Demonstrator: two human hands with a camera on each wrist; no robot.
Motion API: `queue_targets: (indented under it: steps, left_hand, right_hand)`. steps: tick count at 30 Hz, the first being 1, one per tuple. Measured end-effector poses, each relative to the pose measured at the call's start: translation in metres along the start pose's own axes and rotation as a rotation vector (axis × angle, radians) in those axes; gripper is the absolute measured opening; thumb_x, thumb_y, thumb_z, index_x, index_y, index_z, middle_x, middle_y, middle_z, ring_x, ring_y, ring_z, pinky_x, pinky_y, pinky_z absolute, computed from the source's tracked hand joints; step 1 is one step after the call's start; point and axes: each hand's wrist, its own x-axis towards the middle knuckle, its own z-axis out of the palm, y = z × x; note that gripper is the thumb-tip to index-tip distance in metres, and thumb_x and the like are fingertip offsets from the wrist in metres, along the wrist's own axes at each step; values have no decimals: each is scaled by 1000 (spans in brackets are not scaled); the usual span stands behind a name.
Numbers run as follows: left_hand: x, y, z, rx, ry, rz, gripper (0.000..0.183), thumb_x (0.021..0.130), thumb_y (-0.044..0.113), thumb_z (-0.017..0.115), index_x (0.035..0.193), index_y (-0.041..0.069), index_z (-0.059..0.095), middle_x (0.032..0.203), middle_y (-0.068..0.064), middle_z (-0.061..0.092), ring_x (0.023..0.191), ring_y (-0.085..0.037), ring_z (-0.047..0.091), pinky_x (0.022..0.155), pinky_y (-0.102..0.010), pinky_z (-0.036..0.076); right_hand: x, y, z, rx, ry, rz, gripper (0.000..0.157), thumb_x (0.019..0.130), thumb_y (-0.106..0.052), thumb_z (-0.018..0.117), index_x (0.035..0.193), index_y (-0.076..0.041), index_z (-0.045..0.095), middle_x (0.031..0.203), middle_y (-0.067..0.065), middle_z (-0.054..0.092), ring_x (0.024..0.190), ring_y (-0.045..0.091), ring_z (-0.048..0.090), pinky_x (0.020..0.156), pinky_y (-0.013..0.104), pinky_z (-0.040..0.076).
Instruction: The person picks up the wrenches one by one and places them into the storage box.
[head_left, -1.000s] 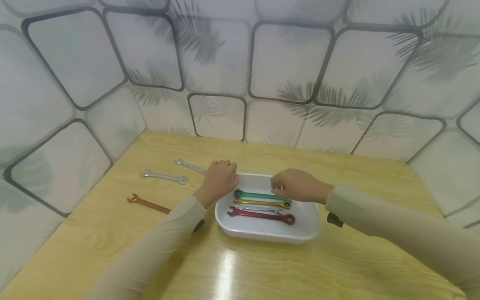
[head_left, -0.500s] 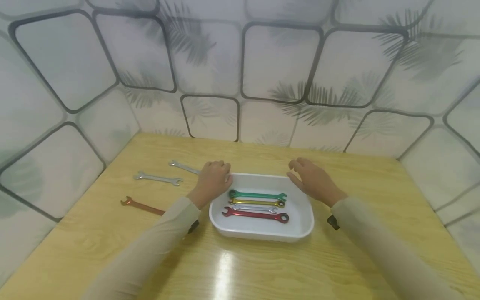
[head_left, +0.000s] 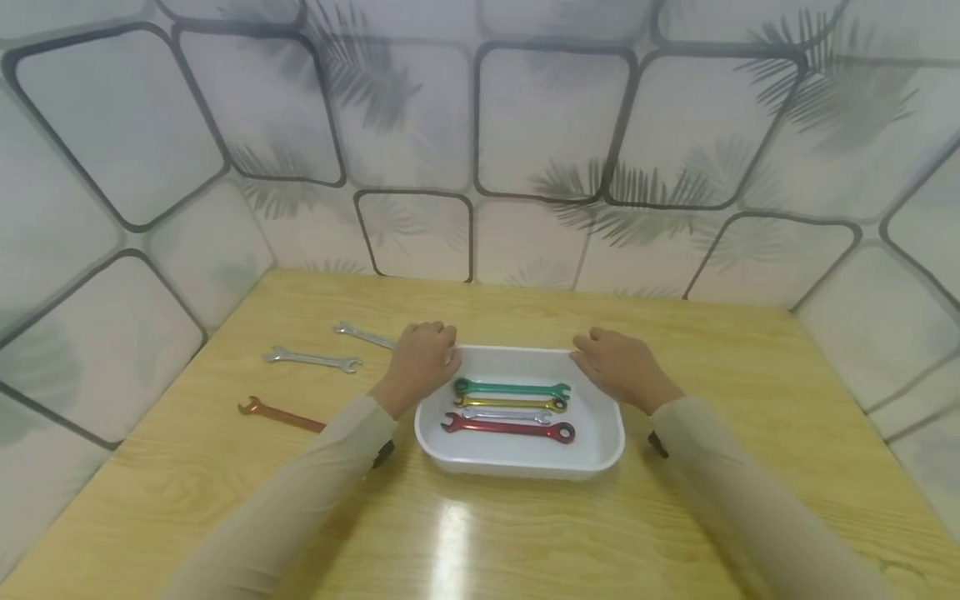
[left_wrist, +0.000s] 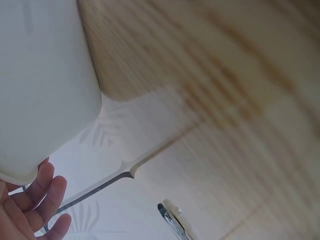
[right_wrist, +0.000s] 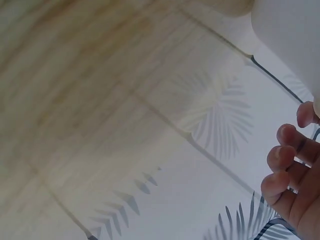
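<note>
Left hand (head_left: 420, 362) grips the tray (head_left: 517, 458) at its far left corner, thumb inside the rim, fingers curled outside it. Right hand (head_left: 626, 367) is clamped on the far right corner; the right wrist view shows one fingertip at the rim, the other fingers bent and clear of it. Tray rests on the table (head_left: 525, 542). Inside, side by side, far to near: green wrench (head_left: 517, 389), yellow wrench (head_left: 510, 404), silver wrench (head_left: 506, 414), red wrench (head_left: 502, 427). Ring end of green wrench points left; those of yellow and red, right. On the table, left of the tray: far plain wrench (head_left: 365, 336), partly behind left hand; near plain wrench (head_left: 313, 359), fully visible; orange wrench (head_left: 285, 415), right end hidden by the left sleeve (head_left: 300, 492). Patterned wall (head_left: 420, 233) behind.
</note>
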Motion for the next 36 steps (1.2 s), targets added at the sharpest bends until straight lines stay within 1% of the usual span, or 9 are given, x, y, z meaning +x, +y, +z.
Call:
queue_targets:
  steps: [4, 10, 14, 19, 22, 25, 29, 32, 36]
  left_hand:
    - [0, 0, 0, 7, -8, -6, 14, 84, 20, 62, 80, 8, 60, 68, -4, 58, 61, -18, 53, 68, -35, 49]
    - [0, 1, -2, 4, -18, -9, 14, 85, 20, 61, 81, 7, 61, 68, -4, 59, 62, -18, 53, 68, -35, 50]
    - [0, 1, -4, 0, -24, -12, 14, 85, 20, 62, 81, 7, 60, 68, -4, 58, 61, -17, 53, 69, -36, 50]
    - [0, 2, -3, -2, -41, -18, 13, 85, 20, 61, 82, 7, 61, 68, -5, 59, 62, -17, 53, 69, -35, 50]
    - [1, 2, -3, -2, -49, -19, 14, 85, 20, 61, 82, 7, 62, 68, -5, 59, 62, -17, 53, 68, -35, 49]
    - [2, 3, -4, 8, -58, -12, 14, 86, 21, 61, 83, 7, 61, 69, -4, 59, 63, -17, 53, 68, -35, 49]
    - [3, 3, -5, 26, -56, 15, 15, 86, 21, 60, 81, 7, 60, 68, -4, 57, 64, -18, 52, 69, -36, 49]
    - [3, 2, -7, 36, -54, 31, 15, 85, 21, 60, 79, 7, 59, 68, -4, 56, 64, -19, 52, 68, -36, 48]
    - [4, 1, -7, 69, -76, 45, 15, 86, 22, 60, 83, 7, 60, 70, -5, 58, 67, -20, 55, 69, -36, 49]
  right_hand:
    - [0, -3, -2, -5, 6, -8, 19, 95, -30, 48, 86, -14, 54, 70, 2, 45, 56, 15, 38, 46, 23, 30]
    - [1, -5, -2, -25, 10, -9, 19, 94, -28, 49, 83, -14, 55, 68, 2, 43, 56, 14, 37, 46, 23, 28]
    - [1, -7, -3, -48, 30, -29, 19, 94, -27, 49, 85, -13, 58, 67, 2, 44, 59, 16, 39, 47, 24, 30]
    - [1, -7, -4, -129, 59, -60, 21, 94, -27, 50, 88, -11, 63, 67, 3, 49, 63, 19, 43, 52, 28, 36]
    - [0, -8, -4, -153, 65, -62, 22, 94, -28, 50, 90, -10, 64, 70, 4, 53, 66, 20, 46, 57, 31, 40]
    - [0, -8, -5, -163, 73, -62, 23, 93, -28, 51, 90, -10, 65, 72, 5, 54, 69, 21, 47, 60, 33, 42]
    - [-1, -8, -5, -149, 82, -69, 21, 93, -26, 52, 89, -10, 64, 70, 4, 53, 67, 20, 46, 60, 32, 41]
    - [-1, -8, -5, -106, 81, -77, 20, 93, -24, 51, 88, -9, 64, 69, 3, 51, 66, 18, 44, 59, 31, 40]
    - [-1, -8, -4, -51, 73, -74, 20, 93, -23, 51, 87, -9, 63, 68, 2, 49, 65, 16, 42, 58, 28, 38]
